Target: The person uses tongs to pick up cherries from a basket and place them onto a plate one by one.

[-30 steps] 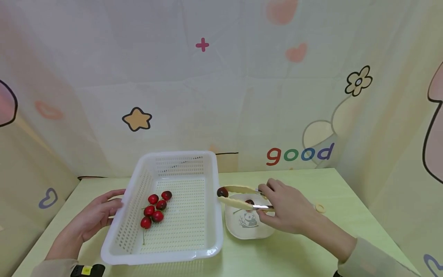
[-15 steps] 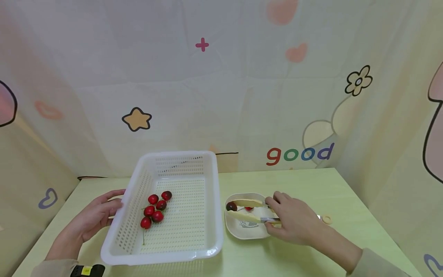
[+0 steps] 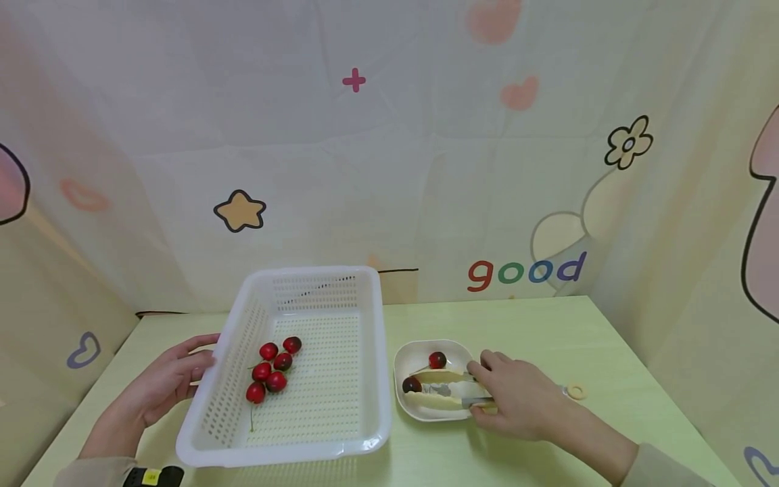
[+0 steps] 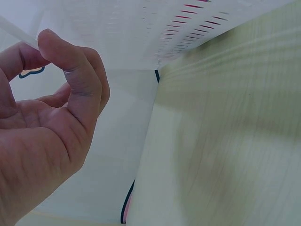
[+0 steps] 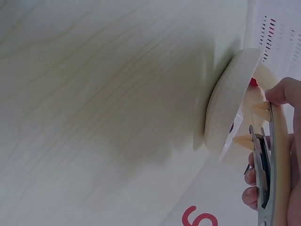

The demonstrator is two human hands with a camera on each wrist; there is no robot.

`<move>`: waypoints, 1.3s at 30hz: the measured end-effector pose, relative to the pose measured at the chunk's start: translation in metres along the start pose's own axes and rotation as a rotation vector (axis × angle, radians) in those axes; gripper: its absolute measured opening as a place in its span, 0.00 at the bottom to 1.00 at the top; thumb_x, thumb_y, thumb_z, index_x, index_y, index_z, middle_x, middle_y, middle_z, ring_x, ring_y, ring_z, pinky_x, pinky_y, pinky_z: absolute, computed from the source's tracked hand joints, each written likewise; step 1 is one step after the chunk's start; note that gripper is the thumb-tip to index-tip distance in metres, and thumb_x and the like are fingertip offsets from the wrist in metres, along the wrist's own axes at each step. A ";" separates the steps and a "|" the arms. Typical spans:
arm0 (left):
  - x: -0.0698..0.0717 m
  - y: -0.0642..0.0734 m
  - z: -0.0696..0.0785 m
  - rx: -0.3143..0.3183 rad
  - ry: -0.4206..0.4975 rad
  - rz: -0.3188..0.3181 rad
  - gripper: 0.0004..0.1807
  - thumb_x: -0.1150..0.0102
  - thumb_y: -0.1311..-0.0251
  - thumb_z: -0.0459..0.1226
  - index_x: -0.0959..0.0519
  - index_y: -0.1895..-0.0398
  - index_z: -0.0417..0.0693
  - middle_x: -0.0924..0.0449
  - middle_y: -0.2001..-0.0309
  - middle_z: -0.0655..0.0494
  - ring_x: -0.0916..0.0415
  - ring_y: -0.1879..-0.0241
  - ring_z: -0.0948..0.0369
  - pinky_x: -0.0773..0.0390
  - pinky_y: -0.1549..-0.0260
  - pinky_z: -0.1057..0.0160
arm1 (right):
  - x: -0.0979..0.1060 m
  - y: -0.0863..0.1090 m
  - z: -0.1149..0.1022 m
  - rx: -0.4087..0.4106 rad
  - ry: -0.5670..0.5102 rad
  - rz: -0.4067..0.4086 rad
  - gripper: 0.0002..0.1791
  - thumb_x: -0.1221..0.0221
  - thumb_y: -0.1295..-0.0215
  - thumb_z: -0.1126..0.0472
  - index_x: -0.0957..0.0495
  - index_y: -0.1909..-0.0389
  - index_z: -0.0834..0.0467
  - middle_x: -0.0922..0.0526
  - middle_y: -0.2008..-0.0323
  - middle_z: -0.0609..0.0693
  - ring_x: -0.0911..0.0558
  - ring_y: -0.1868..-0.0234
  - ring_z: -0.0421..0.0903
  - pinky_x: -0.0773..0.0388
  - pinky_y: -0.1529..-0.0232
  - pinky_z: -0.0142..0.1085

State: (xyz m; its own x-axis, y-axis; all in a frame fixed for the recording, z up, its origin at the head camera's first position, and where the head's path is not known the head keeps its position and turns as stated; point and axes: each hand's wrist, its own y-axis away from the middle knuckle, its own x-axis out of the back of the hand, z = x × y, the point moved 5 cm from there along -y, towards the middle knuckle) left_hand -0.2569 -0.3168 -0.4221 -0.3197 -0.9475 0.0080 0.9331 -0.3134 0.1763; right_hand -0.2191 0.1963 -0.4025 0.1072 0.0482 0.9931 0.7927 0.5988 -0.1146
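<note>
At rounded dish (image 3: 414, 352), part-metal tongs (image 3: 447, 402), glossy cherry (image 3: 411, 384)

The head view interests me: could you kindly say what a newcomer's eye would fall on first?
Probably the six red cherries, left of centre in the white basket. Next, perhaps, the yellow tongs in the right hand, at the small dish where two more cherries show. The colourful word "good" on the backdrop's right stands out too.
</note>
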 end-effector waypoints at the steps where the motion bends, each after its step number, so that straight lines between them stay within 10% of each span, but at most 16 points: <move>1: 0.000 0.000 0.000 0.000 0.003 0.000 0.24 0.52 0.21 0.37 0.41 0.28 0.42 0.16 0.52 0.60 0.14 0.55 0.55 0.15 0.55 0.53 | 0.000 0.000 -0.001 0.004 0.002 -0.005 0.25 0.35 0.41 0.42 0.24 0.49 0.54 0.30 0.63 0.44 0.33 0.68 0.40 0.30 0.72 0.35; 39: -0.001 0.000 0.000 -0.010 -0.015 -0.001 0.30 0.53 0.21 0.37 0.49 0.25 0.35 0.16 0.50 0.60 0.14 0.54 0.54 0.15 0.55 0.51 | 0.014 -0.004 0.007 0.011 -0.022 0.001 0.23 0.34 0.43 0.44 0.25 0.54 0.54 0.29 0.63 0.42 0.30 0.67 0.39 0.26 0.71 0.35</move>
State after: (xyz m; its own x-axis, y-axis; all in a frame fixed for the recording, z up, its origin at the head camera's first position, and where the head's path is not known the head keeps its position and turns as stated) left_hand -0.2565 -0.3159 -0.4218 -0.3234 -0.9460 0.0223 0.9343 -0.3155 0.1659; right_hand -0.2248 0.2003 -0.3881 0.0950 0.0664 0.9933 0.7857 0.6077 -0.1158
